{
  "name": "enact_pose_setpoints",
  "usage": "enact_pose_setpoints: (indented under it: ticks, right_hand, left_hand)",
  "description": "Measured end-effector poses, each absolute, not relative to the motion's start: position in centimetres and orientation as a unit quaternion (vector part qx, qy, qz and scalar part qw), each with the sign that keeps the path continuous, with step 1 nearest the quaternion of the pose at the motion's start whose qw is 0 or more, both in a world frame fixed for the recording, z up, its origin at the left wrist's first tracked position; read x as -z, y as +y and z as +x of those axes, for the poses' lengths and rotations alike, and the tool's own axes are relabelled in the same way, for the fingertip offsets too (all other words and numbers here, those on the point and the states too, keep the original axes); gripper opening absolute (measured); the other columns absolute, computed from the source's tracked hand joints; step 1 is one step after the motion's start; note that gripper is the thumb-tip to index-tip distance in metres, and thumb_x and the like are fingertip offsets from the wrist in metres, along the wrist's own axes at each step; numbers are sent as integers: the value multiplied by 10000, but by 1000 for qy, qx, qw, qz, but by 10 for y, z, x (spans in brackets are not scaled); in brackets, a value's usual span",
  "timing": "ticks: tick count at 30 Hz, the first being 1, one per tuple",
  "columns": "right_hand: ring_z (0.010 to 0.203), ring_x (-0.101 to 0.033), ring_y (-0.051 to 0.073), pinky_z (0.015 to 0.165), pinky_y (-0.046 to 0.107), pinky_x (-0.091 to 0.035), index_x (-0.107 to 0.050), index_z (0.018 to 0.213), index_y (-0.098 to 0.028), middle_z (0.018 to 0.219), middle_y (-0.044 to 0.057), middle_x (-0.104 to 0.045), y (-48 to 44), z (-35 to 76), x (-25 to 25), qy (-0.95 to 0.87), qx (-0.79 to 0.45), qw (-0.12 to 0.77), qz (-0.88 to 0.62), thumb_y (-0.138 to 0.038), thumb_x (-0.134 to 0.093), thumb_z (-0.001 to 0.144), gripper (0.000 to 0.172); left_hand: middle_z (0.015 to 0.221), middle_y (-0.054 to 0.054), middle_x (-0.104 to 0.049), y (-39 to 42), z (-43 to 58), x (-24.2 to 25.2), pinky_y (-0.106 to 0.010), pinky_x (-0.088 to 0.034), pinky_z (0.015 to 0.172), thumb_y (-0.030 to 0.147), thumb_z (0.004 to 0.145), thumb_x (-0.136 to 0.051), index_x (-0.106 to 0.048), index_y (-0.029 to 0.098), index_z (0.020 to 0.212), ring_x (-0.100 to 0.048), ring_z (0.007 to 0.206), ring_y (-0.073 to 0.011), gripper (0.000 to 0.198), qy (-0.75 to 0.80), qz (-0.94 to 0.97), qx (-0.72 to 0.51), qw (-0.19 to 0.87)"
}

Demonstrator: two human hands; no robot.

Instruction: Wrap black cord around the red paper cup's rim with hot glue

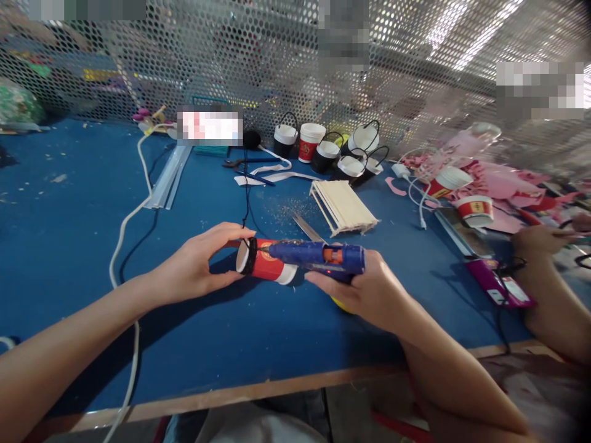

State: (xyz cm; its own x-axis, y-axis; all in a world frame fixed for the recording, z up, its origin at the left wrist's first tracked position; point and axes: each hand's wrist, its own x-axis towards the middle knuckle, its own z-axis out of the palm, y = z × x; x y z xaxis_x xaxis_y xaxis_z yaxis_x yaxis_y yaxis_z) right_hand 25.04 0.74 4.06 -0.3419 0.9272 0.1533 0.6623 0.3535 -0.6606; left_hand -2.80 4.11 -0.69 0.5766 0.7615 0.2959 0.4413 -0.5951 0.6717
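My left hand (203, 261) grips the rim end of a red paper cup (270, 261) that lies on its side over the blue table. Black cord (250, 257) is wound around the cup near its rim, and a loose length runs away toward the back. My right hand (369, 289) is wrapped around a blue glue gun (318, 255). The gun's nozzle points left and is at the cup beside the black cord; whether it touches, I cannot tell. Scissors (305, 227) with a yellow handle lie partly hidden beneath the gun and my right hand.
Several black-wrapped cups with handles (325, 155) stand at the back. A small wooden-stick frame (346, 206), pliers (240, 163) and clear glue sticks (170, 175) lie on the table. A white cable (120, 237) runs down the left. Another person's hand (538, 240) is at right.
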Motion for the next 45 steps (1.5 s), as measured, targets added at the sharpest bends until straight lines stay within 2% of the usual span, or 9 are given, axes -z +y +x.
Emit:
enact_pose_setpoints:
  ticks: [6,14,20,26,30,34,39,45]
  right_hand:
    - [481,-373,78,436,211,-360,-571,710,-175,567,-25,-511,6,251,-47,-802,-259,224,-489,-366,-614,793,213]
    - [486,-369,84,450,223,-353,-614,742,-158,574,-6,-536,11,254,-41,-795,-235,239,-507,-418,-605,786,263]
    - [437,-313,64,385,198,-299,-616,716,-158,514,-34,-476,10,254,-44,-778,-252,222,-532,-431,-630,770,279]
    - [461,-381,86,417,209,-339,-657,776,-146,531,-4,-515,15,251,-43,-794,-220,231,-517,-404,-600,792,264]
    - [454,-357,78,407,212,-334,-634,767,-153,552,-9,-526,13,251,-45,-785,-244,231,-521,-413,-611,781,261]
    - [488,-395,83,451,216,-366,-625,753,-151,583,-3,-553,13,251,-45,-783,-250,238,-518,-384,-619,777,234]
    - [458,-307,62,423,204,-324,-577,726,-167,530,-49,-467,10,252,-45,-778,-260,230,-524,-407,-631,774,251]
    - [503,-360,67,468,204,-339,-537,702,-169,571,-42,-474,4,253,-45,-809,-244,232,-481,-342,-620,800,215]
  left_hand:
    - [1252,-125,-557,41,-29,4,-374,-444,1011,255,815,-607,-440,191,1302,-523,1181,-249,519,344,875,-269,207]
    - [1258,-100,-567,38,-29,4,-340,-442,1009,213,819,-596,-428,225,1328,-529,1178,-236,537,323,885,-276,190]
    - [1273,-104,-549,38,-28,5,-318,-450,998,196,835,-574,-380,211,1352,-518,1187,-219,552,317,895,-266,167]
    - [1273,-112,-538,36,-28,2,-277,-448,991,170,857,-553,-353,176,1365,-507,1186,-187,547,303,906,-255,146]
    - [1271,-109,-541,37,-27,2,-278,-448,993,168,853,-560,-363,177,1356,-509,1184,-184,540,302,905,-261,149]
    - [1281,-112,-539,37,-28,3,-296,-465,976,173,851,-559,-360,185,1359,-515,1183,-196,546,305,904,-258,152]
    - [1285,-117,-543,39,-28,5,-319,-455,997,187,843,-572,-382,182,1345,-517,1192,-209,537,313,899,-264,156]
    - [1292,-128,-542,40,-28,5,-329,-455,1007,240,827,-609,-401,168,1340,-526,1191,-222,558,327,886,-276,178]
